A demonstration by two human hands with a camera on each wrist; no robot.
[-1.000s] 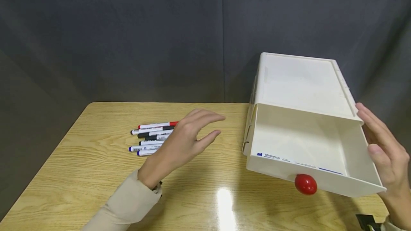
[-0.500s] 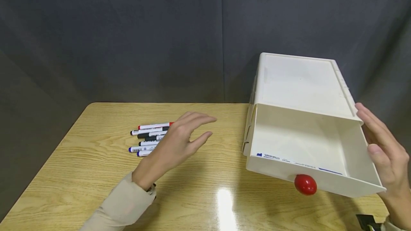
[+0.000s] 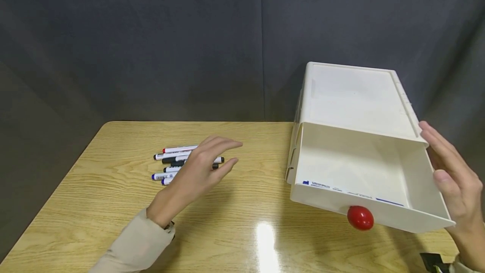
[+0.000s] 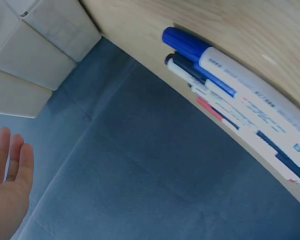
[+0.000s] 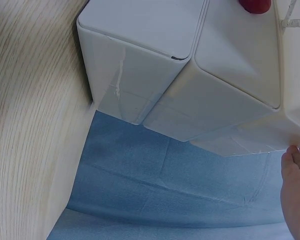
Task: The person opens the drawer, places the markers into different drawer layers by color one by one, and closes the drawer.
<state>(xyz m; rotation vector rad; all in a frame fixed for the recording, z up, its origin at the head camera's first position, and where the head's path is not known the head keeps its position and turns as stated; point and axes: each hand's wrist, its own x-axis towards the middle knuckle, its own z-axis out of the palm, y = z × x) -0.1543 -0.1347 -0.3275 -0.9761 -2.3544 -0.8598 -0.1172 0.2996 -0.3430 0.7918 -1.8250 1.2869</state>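
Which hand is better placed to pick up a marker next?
Probably the left hand: it looks empty and is close to the markers, while the right hand is farther away, at the side of the white cabinet.

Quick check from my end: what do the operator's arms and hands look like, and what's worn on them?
Both the left hand and right hand are bare, with no gloves. The left sleeve is plain light beige; a little of the right sleeve shows, also beige. Something dark sits by the right wrist, too cut off to identify.
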